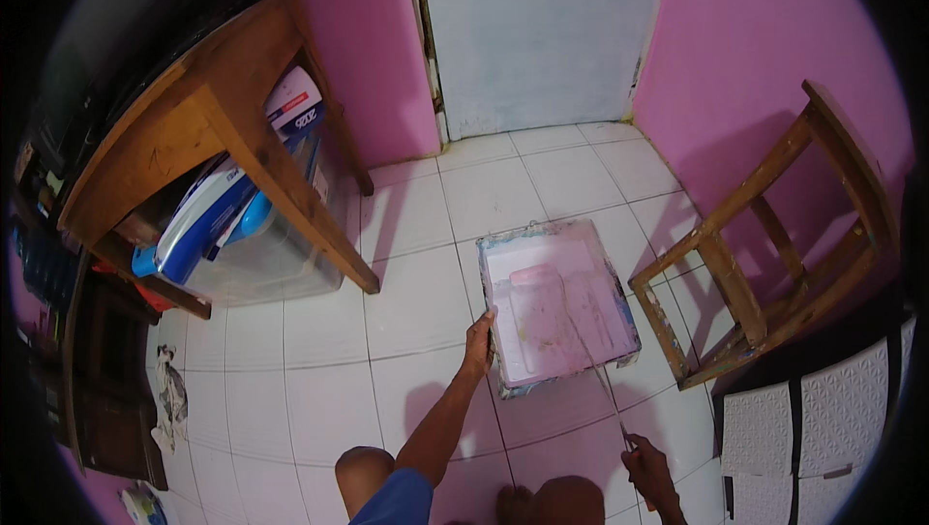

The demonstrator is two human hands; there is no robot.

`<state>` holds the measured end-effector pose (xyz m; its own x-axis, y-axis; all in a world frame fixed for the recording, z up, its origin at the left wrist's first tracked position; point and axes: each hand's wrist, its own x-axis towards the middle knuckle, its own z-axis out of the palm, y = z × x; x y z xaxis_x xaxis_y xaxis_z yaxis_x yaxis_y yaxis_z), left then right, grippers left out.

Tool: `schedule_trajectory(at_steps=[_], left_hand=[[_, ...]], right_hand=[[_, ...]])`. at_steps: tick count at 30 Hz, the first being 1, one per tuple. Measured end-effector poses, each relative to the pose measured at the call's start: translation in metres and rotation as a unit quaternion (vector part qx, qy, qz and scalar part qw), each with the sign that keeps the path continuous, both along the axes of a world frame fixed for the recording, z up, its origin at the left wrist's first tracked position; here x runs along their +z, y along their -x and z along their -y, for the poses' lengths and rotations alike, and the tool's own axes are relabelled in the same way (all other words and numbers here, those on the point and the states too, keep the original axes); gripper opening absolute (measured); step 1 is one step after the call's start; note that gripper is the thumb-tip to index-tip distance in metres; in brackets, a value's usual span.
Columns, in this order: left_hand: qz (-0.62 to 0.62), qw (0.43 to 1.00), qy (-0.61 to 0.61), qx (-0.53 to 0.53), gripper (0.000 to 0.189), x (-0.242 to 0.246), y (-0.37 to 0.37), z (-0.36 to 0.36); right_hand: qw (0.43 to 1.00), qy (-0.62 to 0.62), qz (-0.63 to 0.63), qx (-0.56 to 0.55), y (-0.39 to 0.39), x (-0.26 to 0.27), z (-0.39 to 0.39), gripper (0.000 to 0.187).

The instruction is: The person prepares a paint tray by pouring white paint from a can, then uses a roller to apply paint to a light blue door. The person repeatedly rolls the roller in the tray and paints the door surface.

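Note:
A paint tray [559, 347] stained with pink and bluish paint stands on the tiled floor in front of me. My left hand [480, 343] grips the tray's left edge. In my right hand [648, 468], at the lower right, is the handle of a paint roller, and its long thin wire frame [596, 369] runs up over the near edge of the tray. The pink roller head [534, 274] lies in the tray towards its far end. Pale pink paint covers the tray's bed around it.
A wooden table [254, 162] with boxes and a clear plastic bin [283, 264] beneath stands left. At right are a paint-spotted wooden stool or chair [733, 285] and white textured drawers [758, 431]. A pale door [541, 39] between pink walls is ahead. A crumpled cloth [171, 398] lies left.

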<state>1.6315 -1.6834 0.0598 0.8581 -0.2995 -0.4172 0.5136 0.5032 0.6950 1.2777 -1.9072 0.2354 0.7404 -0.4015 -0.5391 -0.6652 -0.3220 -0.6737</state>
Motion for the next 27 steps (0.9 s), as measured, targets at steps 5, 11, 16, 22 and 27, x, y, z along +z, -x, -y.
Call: schedule_trajectory(at_steps=[5, 11, 16, 22, 27], left_hand=[[0.02, 1.0, 0.002, 0.005, 0.046, -0.006, -0.067, 0.025], [0.063, 0.997, -0.01, -0.035, 0.058, 0.007, -0.154, 0.026], [0.087, 0.995, 0.026, -0.05, 0.056, 0.025, -0.195, 0.031], [0.082, 0.993, 0.039, -0.072, 0.06, 0.01, -0.233, 0.031], [0.034, 0.998, -0.012, -0.06, 0.059, -0.034, -0.281, 0.042]], right_hand=[[0.999, -0.041, 0.007, -0.007, -0.065, 0.015, 0.018, 0.05], [0.996, -0.04, 0.077, 0.008, -0.138, 0.027, 0.038, 0.045], [0.99, -0.127, 0.039, -0.055, -0.176, 0.034, 0.033, 0.041], [0.989, -0.109, 0.006, -0.103, -0.217, 0.04, 0.01, 0.047], [0.987, -0.135, 0.049, -0.071, -0.258, 0.014, 0.031, 0.054]])
